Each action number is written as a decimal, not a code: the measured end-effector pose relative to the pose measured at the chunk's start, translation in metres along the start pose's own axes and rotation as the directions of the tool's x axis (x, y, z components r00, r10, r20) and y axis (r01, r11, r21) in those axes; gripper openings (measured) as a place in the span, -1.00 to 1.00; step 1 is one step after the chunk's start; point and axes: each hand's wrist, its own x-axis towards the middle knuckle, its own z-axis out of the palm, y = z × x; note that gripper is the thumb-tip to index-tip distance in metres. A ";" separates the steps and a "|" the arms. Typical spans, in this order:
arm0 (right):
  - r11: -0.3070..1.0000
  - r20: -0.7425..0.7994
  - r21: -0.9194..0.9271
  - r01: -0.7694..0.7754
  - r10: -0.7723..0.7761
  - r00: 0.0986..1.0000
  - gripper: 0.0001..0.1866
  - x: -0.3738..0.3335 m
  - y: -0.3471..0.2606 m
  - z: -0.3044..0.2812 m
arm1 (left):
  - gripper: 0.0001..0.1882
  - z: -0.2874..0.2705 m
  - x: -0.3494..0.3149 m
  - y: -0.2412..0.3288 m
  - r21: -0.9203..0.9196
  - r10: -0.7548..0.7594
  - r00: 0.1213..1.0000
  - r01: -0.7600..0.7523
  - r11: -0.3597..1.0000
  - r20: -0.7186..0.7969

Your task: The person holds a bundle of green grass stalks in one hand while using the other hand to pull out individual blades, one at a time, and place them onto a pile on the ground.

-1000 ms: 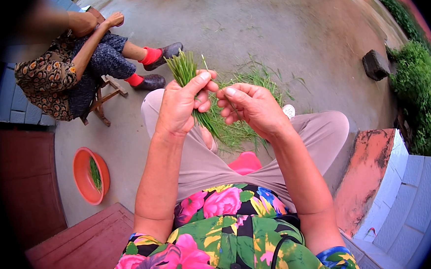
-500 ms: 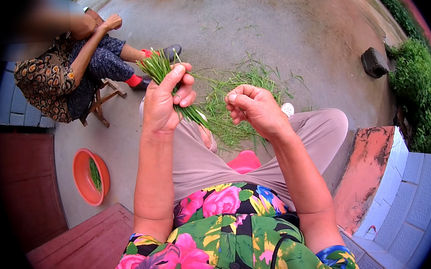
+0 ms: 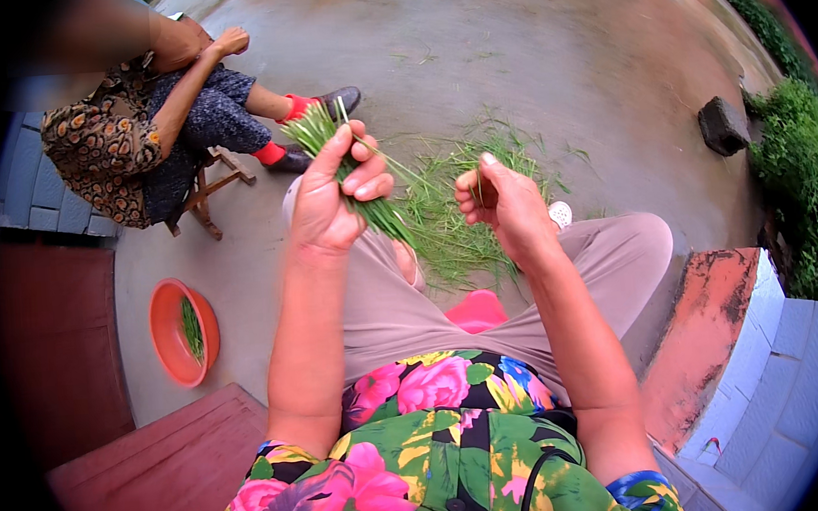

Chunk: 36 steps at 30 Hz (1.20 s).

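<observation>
A bunch of chives, green with pale ends at the top, is wrapped in the fingers of my left hand. The leafy ends slant down to the right below that hand, and one stalk sticks out sideways from the bunch. My right hand is apart from the bunch, to its right. Its fingers are curled and its thumb points up; a thin strand seems to lie at the fingers, too fine to make out. Loose green blades and trimmings lie spread on the ground beyond my knees.
At the left stands an orange basin with some chives inside. Another person sits on a wooden stool at the far left. A dark block and green bushes are on the right, near a low brick ledge.
My right thumb has lifted off the curled fingers, and that hand has turned a little. My left hand keeps its hold on the chives. The whole view has shifted slightly.
</observation>
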 end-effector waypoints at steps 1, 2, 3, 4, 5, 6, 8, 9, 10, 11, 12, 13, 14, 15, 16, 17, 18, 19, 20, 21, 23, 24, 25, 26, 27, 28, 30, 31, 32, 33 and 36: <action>1.000 0.010 0.005 0.003 -0.003 1.000 -0.71 0.002 0.004 -0.001 | -0.86 0.000 0.000 -0.001 0.010 0.006 1.000 -0.006 1.000 -0.001; 0.988 0.008 -0.137 0.070 -0.070 0.998 -0.72 0.005 0.009 -0.002 | -0.85 0.001 0.001 -0.003 -0.049 -0.013 0.999 0.015 0.999 0.034; 0.952 0.015 -0.276 0.136 -0.137 0.990 -0.73 0.006 0.012 -0.002 | -0.84 0.001 0.001 -0.003 -0.108 -0.030 0.997 0.038 0.993 0.070; 0.878 0.040 -0.462 0.128 -0.124 0.992 -0.77 0.005 0.011 -0.004 | -0.83 -0.002 0.002 -0.003 -0.140 -0.049 0.994 0.062 0.988 0.093; 0.878 0.049 -0.459 0.134 -0.126 0.991 -0.77 0.003 0.011 -0.002 | -0.83 -0.002 0.002 -0.004 -0.133 -0.043 0.995 0.055 0.990 0.092; 0.895 0.064 -0.406 0.184 -0.173 0.983 -0.79 0.001 0.011 0.002 | -0.84 0.000 0.002 -0.005 -0.141 -0.036 0.998 0.043 0.989 0.047; 0.917 0.087 -0.321 0.239 -0.222 0.971 -0.77 0.001 0.009 0.004 | -0.84 -0.002 0.005 -0.004 -0.145 -0.046 0.996 0.056 0.988 0.071; 0.916 0.094 -0.317 0.246 -0.227 0.969 -0.77 0.002 0.009 0.004 | -0.84 0.000 0.005 -0.003 -0.138 -0.041 0.996 0.051 0.989 0.073; 0.907 0.085 -0.336 0.253 -0.238 0.967 -0.76 0.003 0.008 0.003 | -0.83 0.004 0.003 -0.005 -0.045 -0.015 1.000 0.014 0.999 -0.019; 0.898 0.076 -0.355 0.260 -0.250 0.965 -0.76 0.003 0.007 0.002 | -0.82 0.006 0.003 -0.005 0.050 0.021 0.994 -0.015 0.999 -0.109; 0.896 0.080 -0.356 0.266 -0.255 0.964 -0.76 0.004 0.005 0.001 | -0.82 0.001 0.003 -0.005 0.026 0.001 0.999 -0.001 1.000 -0.037; 0.893 0.073 -0.372 0.252 -0.242 0.967 -0.75 0.003 0.004 0.000 | -0.82 0.000 0.003 -0.005 0.026 0.005 0.999 -0.004 1.000 -0.031; 0.891 0.065 -0.388 0.237 -0.230 0.971 -0.74 0.003 0.002 0.000 | -0.83 0.000 0.002 -0.005 0.089 -0.005 1.000 0.004 0.996 0.021; 0.888 0.068 -0.390 0.243 -0.235 0.970 -0.74 0.003 0.001 0.000 | -0.83 0.001 0.000 -0.005 0.153 -0.019 0.997 0.008 0.988 0.073; 0.894 0.063 -0.370 0.251 -0.246 0.967 -0.74 0.003 0.000 0.000 | -0.83 0.004 0.000 -0.008 0.208 0.000 0.998 -0.012 0.978 0.059; 0.900 0.058 -0.350 0.260 -0.256 0.965 -0.74 0.003 -0.001 0.000 | -0.83 0.005 -0.001 -0.009 0.208 0.003 0.998 -0.016 0.978 0.063; 0.898 0.061 -0.352 0.264 -0.260 0.964 -0.74 0.003 -0.001 0.000 | -0.84 0.005 -0.001 -0.009 0.262 -0.017 0.997 -0.003 0.965 0.077; 0.903 0.059 -0.330 0.274 -0.269 0.961 -0.74 0.002 -0.002 0.000 | -0.83 0.006 -0.001 -0.010 0.315 -0.038 0.995 0.009 0.949 0.087; 0.908 0.057 -0.308 0.283 -0.279 0.958 -0.74 0.002 -0.002 0.000 | -0.83 0.008 -0.002 -0.010 0.374 -0.024 0.998 -0.002 0.928 0.065; 0.907 0.059 -0.309 0.285 -0.281 0.958 -0.74 0.002 -0.003 0.000 | -0.83 0.010 -0.002 -0.010 0.374 -0.022 0.997 -0.005 0.927 0.067; 0.904 0.074 -0.297 0.307 -0.299 0.951 -0.75 0.001 -0.002 0.001 | -0.83 0.011 -0.005 -0.011 0.385 -0.014 0.999 -0.002 0.923 0.039; 0.904 0.077 -0.298 0.308 -0.299 0.951 -0.75 0.001 -0.002 0.001 | -0.83 0.012 -0.005 -0.011 0.385 -0.012 0.999 -0.004 0.923 0.039; 0.906 0.077 -0.294 0.306 -0.296 0.952 -0.76 0.001 -0.001 0.001 | -0.82 0.013 -0.006 -0.012 0.387 -0.005 0.999 -0.009 0.922 0.037; 0.907 0.076 -0.291 0.304 -0.294 0.953 -0.76 0.001 -0.001 0.001 | -0.82 0.013 -0.007 -0.012 0.389 0.001 0.999 -0.015 0.921 0.035; 0.908 0.078 -0.292 0.301 -0.291 0.954 -0.76 0.000 0.000 0.001 | -0.82 0.015 -0.008 -0.013 0.387 0.003 0.999 -0.015 0.922 0.032; 0.910 0.075 -0.286 0.300 -0.291 0.954 -0.76 0.000 0.000 0.002 | -0.82 0.019 -0.008 -0.014 0.389 0.007 1.000 -0.009 0.921 0.008; 0.912 0.074 -0.282 0.299 -0.290 0.954 -0.76 0.000 0.000 0.001 | -0.83 0.021 -0.008 -0.015 0.390 0.012 1.000 -0.004 0.921 -0.016; 0.913 0.071 -0.285 0.293 -0.284 0.956 -0.76 0.000 0.000 0.001 | -0.83 0.020 -0.008 -0.016 0.392 0.005 1.000 -0.003 0.920 -0.002; 0.914 0.068 -0.288 0.286 -0.278 0.958 -0.76 0.000 0.000 0.000 | -0.83 0.020 -0.008 -0.016 0.394 -0.003 1.000 -0.002 0.919 0.012; 0.914 0.071 -0.288 0.286 -0.278 0.958 -0.76 0.000 0.000 0.000 | -0.83 0.018 -0.008 -0.015 0.394 0.000 1.000 -0.004 0.919 0.011; 0.923 0.060 -0.270 0.275 -0.269 0.961 -0.74 0.002 0.001 -0.002 | -0.84 0.016 -0.007 -0.014 0.318 -0.058 0.997 0.041 0.947 0.043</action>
